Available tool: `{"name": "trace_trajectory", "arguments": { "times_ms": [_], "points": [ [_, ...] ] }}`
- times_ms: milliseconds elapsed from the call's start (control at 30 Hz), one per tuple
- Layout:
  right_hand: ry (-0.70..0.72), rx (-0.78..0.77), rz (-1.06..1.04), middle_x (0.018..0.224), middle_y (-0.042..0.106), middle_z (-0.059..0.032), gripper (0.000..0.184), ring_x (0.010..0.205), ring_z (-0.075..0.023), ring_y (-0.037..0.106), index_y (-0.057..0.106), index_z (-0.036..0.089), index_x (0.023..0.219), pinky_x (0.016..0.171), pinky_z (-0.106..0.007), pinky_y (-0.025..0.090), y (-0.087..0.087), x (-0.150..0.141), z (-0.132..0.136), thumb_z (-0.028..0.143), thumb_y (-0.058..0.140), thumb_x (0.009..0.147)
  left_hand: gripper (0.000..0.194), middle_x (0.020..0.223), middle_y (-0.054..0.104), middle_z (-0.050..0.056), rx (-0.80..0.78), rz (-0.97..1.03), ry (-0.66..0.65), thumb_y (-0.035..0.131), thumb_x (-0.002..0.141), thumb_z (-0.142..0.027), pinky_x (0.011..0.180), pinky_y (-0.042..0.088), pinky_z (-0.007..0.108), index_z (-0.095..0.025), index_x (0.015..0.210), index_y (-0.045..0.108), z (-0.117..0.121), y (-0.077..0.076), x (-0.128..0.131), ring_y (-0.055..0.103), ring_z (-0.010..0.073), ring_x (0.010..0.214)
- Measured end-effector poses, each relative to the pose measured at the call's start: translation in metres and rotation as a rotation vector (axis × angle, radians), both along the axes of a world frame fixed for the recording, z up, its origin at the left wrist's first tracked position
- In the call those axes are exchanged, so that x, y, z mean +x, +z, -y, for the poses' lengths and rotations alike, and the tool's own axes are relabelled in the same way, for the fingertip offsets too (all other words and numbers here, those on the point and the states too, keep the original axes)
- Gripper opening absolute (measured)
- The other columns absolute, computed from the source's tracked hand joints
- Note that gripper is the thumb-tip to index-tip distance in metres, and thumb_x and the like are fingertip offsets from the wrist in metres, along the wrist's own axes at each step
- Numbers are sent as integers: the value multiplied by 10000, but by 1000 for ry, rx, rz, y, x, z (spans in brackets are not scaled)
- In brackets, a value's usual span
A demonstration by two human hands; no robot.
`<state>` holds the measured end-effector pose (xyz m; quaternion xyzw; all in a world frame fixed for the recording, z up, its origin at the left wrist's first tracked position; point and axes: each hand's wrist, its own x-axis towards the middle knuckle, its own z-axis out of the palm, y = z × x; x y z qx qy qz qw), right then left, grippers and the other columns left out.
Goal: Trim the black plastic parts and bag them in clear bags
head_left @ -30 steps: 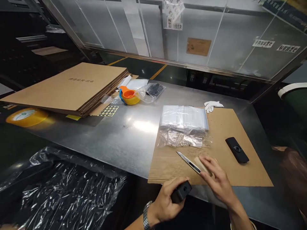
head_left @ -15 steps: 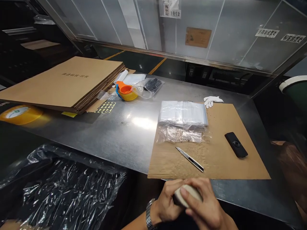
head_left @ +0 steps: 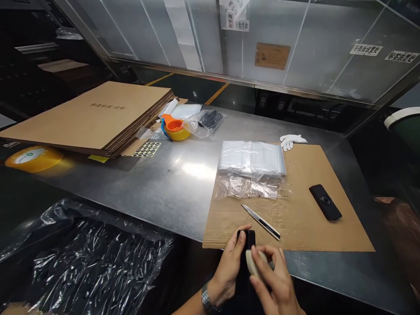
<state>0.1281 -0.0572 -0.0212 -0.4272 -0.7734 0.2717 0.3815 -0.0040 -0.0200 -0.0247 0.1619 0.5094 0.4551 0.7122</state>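
My left hand point(head_left: 229, 267), with a metal-banded watch on its wrist, is closed around a black flat piece with rounded corners point(head_left: 251, 238) at the table's front edge. The lower part of that piece blends into the dark background. Between the fingers of my right hand point(head_left: 278, 282) is a pale beige pad point(head_left: 253, 264), against or very close to the black piece. Just beyond my hands, a utility knife point(head_left: 261, 222) lies on the cardboard sheet point(head_left: 302, 232). A similar black piece with a round ring point(head_left: 325, 201) rests farther right on the cardboard.
Clear plastic bags point(head_left: 252, 158) lie on the cardboard, with a white glove point(head_left: 293, 141) behind them. Stacked cardboard point(head_left: 108, 116), tape rolls point(head_left: 34, 157) and an orange-and-yellow tape dispenser point(head_left: 175, 127) occupy the left. Black plastic sheeting point(head_left: 95, 258) fills the lower left.
My hands were clasped together around the pale pad; now they have come apart. The black piece shows upright in my left hand, and the pad is in my right. The view shifted slightly.
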Motion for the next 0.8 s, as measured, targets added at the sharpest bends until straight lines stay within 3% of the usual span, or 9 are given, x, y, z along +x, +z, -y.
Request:
{"name": "trace_trajectory", "arguments": {
  "times_ms": [100,167,267,367,500,567,667,733,800],
  "points": [
    [73,15,49,1000,502,-75,479,841,-197,513,417,311,1331,752,-358,480,2,3,13,199,474,869,615,603,526,-40,-96,52,-36,593,726,-553,476,403,224,-228,1235,474,-3,-5,-3,485,100,455],
    [96,-19,62,995,504,-67,457,830,-193,514,447,339,1305,745,-352,484,5,9,14,206,485,869,593,593,513,-50,-87,35,-59,577,742,-550,446,387,214,-243,1236,464,0,-7,-1,461,89,422],
    [87,-81,79,1082,469,-91,492,947,-223,486,386,296,1350,806,-399,464,12,17,3,177,452,878,447,834,615,27,-17,63,-46,537,785,-534,679,468,257,-203,1082,576,8,-2,6,592,143,703],
    [1,-168,9,1137,441,-98,493,1033,-229,459,363,275,1362,855,-403,445,15,15,-11,174,453,888,579,1064,613,89,46,300,-134,397,794,-642,950,375,362,-185,1093,589,16,5,11,545,239,1030],
    [-77,-258,-166,1136,456,-75,414,1043,-204,474,423,303,1320,879,-369,443,6,3,-18,214,437,916,631,1164,579,113,130,398,-303,485,760,-624,1025,292,379,-176,1201,546,23,5,7,491,258,1129],
    [-120,-269,-179,1121,462,-71,392,1044,-204,474,448,308,1301,880,-373,443,1,3,-18,224,439,918,569,1109,601,110,116,389,-382,565,771,-524,946,375,373,-192,1230,514,24,1,2,570,236,1008],
    [-175,-283,-124,1114,460,-77,384,1051,-211,466,457,295,1297,878,-386,445,-2,9,-18,224,428,921,599,872,641,80,60,452,-466,616,733,-516,641,487,306,-194,1225,499,25,-5,-3,628,176,650],
    [-185,-245,-61,1119,455,-87,399,1051,-218,460,446,281,1308,869,-395,448,-1,12,-15,205,421,917,605,712,622,51,14,477,-435,563,748,-564,497,448,254,-167,1201,511,24,-7,-3,583,144,500],
    [-144,-133,10,1126,442,-101,442,1032,-228,457,423,257,1329,839,-399,459,2,11,-9,174,443,895,594,692,627,57,-37,481,-312,493,792,-572,514,450,258,-151,1211,503,19,-7,-1,586,148,513]
  ]
}}
